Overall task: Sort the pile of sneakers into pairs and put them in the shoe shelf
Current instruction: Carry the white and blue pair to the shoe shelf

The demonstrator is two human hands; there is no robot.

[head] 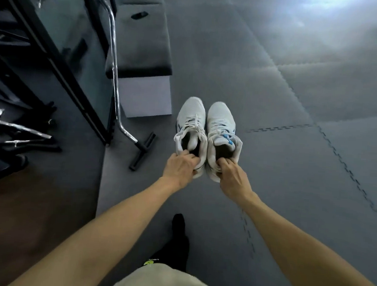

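I hold two white high-top sneakers with blue accents side by side in front of me, toes pointing away. My left hand (181, 168) grips the heel collar of the left sneaker (191, 122), fingers hooked inside its opening. My right hand (231, 176) grips the heel collar of the right sneaker (221, 125) the same way. Both shoes hang above the grey foam floor mat (294, 162). No shoe shelf and no pile of sneakers are in view.
A black metal rack (54, 64) with a chrome barbell bar (113, 53) leaning on it stands to the left. A dark padded bench (144, 37) lies behind it. My black-socked foot (179, 239) steps forward below. Brown wooden floor (31, 209) borders the mat at lower left.
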